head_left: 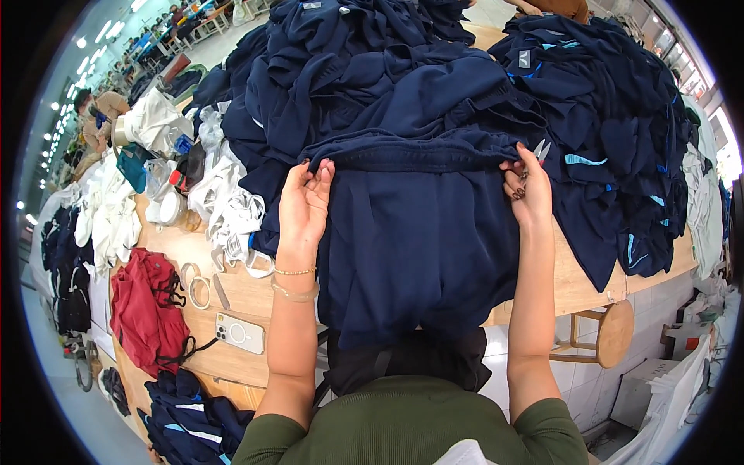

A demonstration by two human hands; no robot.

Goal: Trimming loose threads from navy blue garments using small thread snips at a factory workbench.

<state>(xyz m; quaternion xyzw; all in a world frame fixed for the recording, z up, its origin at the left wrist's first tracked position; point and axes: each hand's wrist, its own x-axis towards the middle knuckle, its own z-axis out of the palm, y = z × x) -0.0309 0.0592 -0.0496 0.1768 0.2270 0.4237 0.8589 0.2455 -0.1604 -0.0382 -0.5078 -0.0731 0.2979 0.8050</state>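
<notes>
A pair of navy trousers (422,240) with a gathered elastic waistband is stretched out in front of me, hanging over the table's near edge toward my lap. My left hand (307,190) pinches the left end of the waistband. At its other end, my right hand (528,182) grips the band too. Small silver scissors (543,149) stick out from the fingers of that hand, blades pointing away from me; their handles are mostly hidden. Just beyond the waistband rises a big heap of navy garments (364,85).
A second navy pile (589,132) with light-blue trim lies right. On the left of the wooden table (244,298) are a red bag (146,306), a phone (240,333), tape rolls (199,293) and white cloth (225,186). A stool (612,335) stands lower right. Other people are farther off.
</notes>
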